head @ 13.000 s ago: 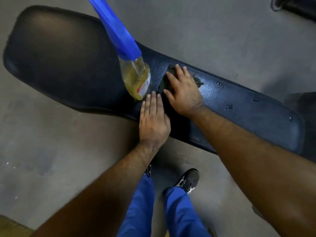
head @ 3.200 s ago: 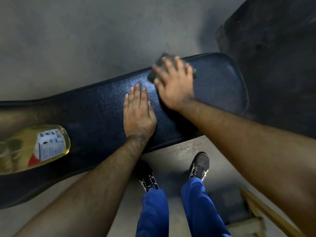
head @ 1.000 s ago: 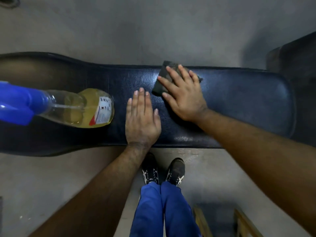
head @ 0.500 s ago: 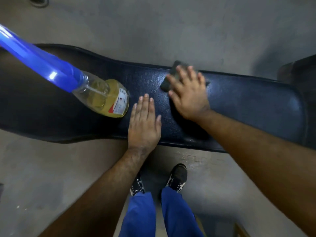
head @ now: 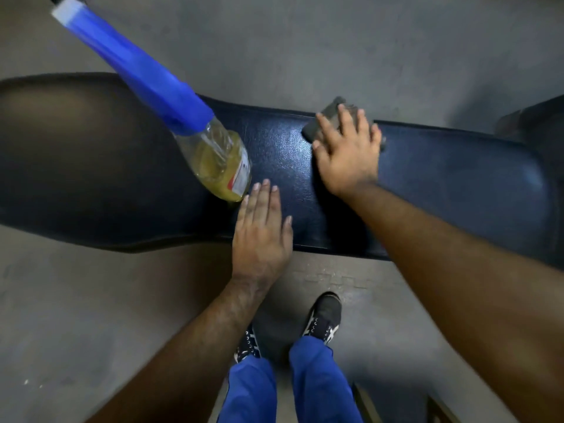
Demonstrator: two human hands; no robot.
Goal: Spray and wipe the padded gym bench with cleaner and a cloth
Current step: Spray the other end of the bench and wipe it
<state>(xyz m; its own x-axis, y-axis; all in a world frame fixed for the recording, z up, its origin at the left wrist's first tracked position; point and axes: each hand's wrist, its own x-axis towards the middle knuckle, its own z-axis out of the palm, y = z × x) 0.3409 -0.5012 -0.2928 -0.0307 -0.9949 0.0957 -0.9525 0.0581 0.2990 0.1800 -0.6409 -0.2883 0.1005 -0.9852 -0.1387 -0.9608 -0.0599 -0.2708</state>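
A long padded bench (head: 457, 184) with dark blue vinyl runs across the view. On it stands a spray bottle (head: 219, 160) of yellow cleaner with a blue spray head. My left hand (head: 262, 230) lies flat on the near side of the pad, its fingertips just beside the bottle's base. Near the pad's far edge my right hand (head: 348, 154) presses flat, fingers spread, on a dark grey cloth (head: 326, 117). Most of the cloth is hidden under the hand.
Grey concrete floor (head: 305, 41) surrounds the bench. My legs in blue trousers and dark shoes (head: 323, 319) stand close to the near edge. A dark padded object (head: 534, 120) sits at the far right, and wooden pieces (head: 439, 407) lie at the bottom right.
My right hand has slid the cloth toward the pad's far edge. The left hand stays flat on the pad next to the bottle. The view has shifted left along the bench.
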